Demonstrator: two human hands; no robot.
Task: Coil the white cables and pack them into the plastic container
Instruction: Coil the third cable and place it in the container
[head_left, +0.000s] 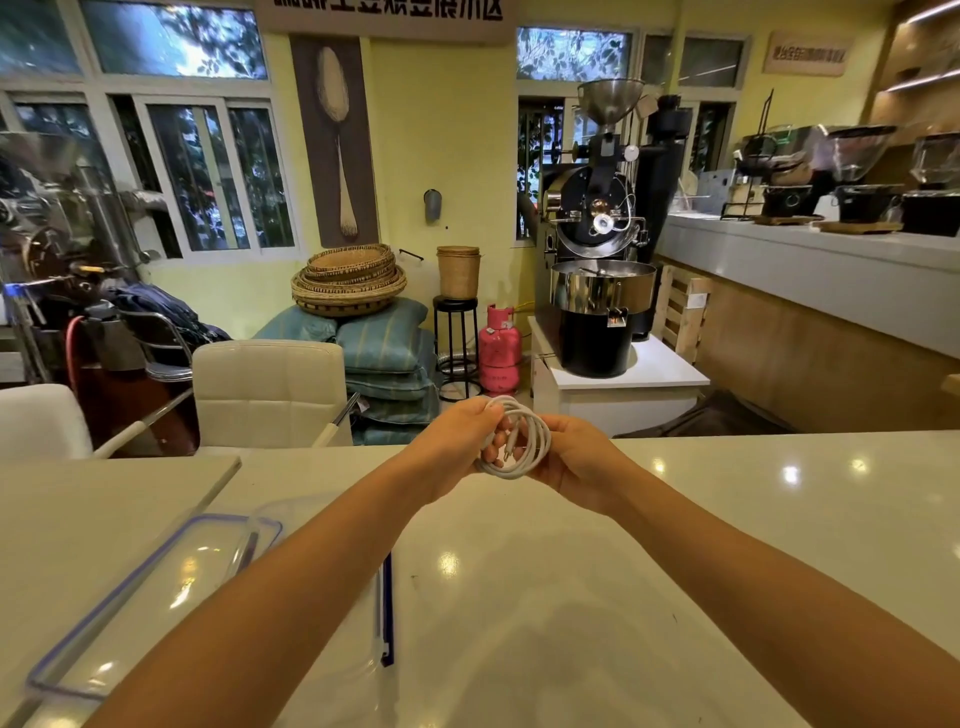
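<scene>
Clear plastic container with blue clip (387, 613): glossy white table (727, 519), 7 o'clock of coil.
Left grip (457, 436): curled round coil's 9 o'clock side.
White round-coiled cable (519, 441): between both grips, 1 plug end loose.
Right grip (576, 452): clasping coil's 3 o'clock side.
Risk: easing either grip probably springs the loops apart.

left hand (457, 431) 1; right hand (571, 452) 1; white cable (545, 439) 1; blue-rimmed lid (156, 597) 1; pink gas cylinder (500, 353) 1
</scene>
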